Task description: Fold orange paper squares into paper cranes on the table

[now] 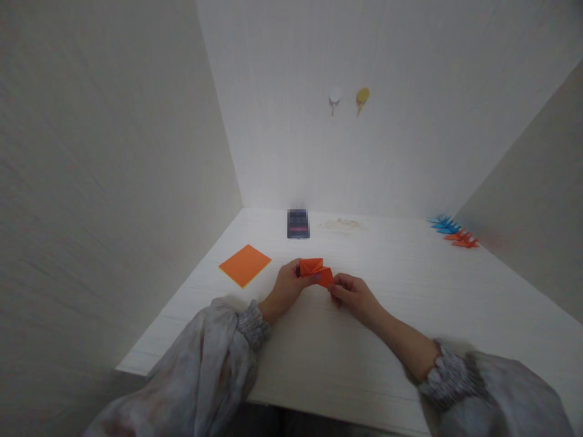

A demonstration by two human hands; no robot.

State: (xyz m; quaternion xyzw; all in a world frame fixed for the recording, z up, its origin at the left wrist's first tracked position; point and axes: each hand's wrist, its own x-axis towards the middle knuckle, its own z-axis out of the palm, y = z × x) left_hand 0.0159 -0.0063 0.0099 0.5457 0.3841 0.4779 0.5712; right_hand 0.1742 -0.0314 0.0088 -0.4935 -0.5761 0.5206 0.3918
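A partly folded piece of orange origami paper (312,266) is held between both hands above the middle of the table. My left hand (291,282) is closed on its left side, the thumb lying along the lower edge. At the lower right corner, my right hand (353,292) pinches the paper between thumb and fingers. Creases and overlapping flaps show on the side facing me. To the left of my left hand, a stack of square orange paper (245,266) with a thin yellow edge lies flat on the table.
The white table (392,352) is walled on three sides. Near its back stands a dark, blurred-out device (298,224). At the back right are folded blue paper figures (444,224) and orange ones (462,238). A white hook (334,97) and a yellow hook (362,97) are on the back wall.
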